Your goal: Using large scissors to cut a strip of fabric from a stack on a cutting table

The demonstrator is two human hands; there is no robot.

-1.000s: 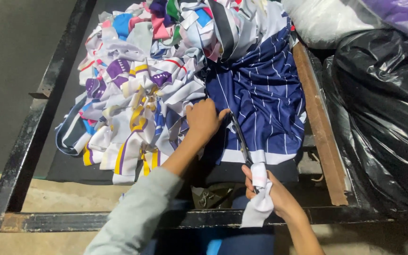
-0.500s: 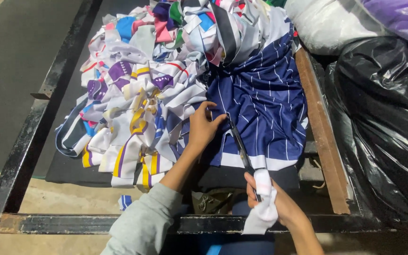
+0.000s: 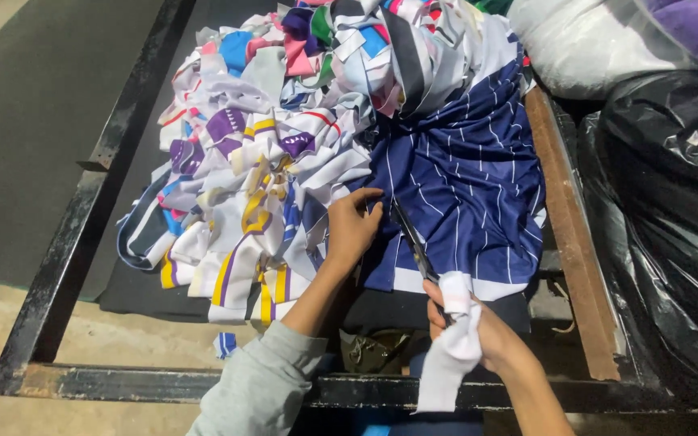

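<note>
A navy blue cloth with thin white stripes (image 3: 470,186) lies spread on the dark table (image 3: 135,291). My left hand (image 3: 353,226) grips its left edge, fingers curled over the fabric. My right hand (image 3: 478,331) holds a pair of scissors (image 3: 414,242) whose handles are wrapped in white cloth. The blades point up and away into the navy cloth, just right of my left hand. A grey sleeve covers my left forearm.
A heap of white, purple, yellow and blue fabric scraps (image 3: 268,161) fills the table's left and back. A black metal frame (image 3: 66,266) borders the table, with a wooden rail (image 3: 567,234) at right. Black plastic bags (image 3: 672,210) and a white bag (image 3: 575,48) stand at right.
My left hand has slid a little toward me along the cloth edge. The scissors have pushed further into the navy cloth.
</note>
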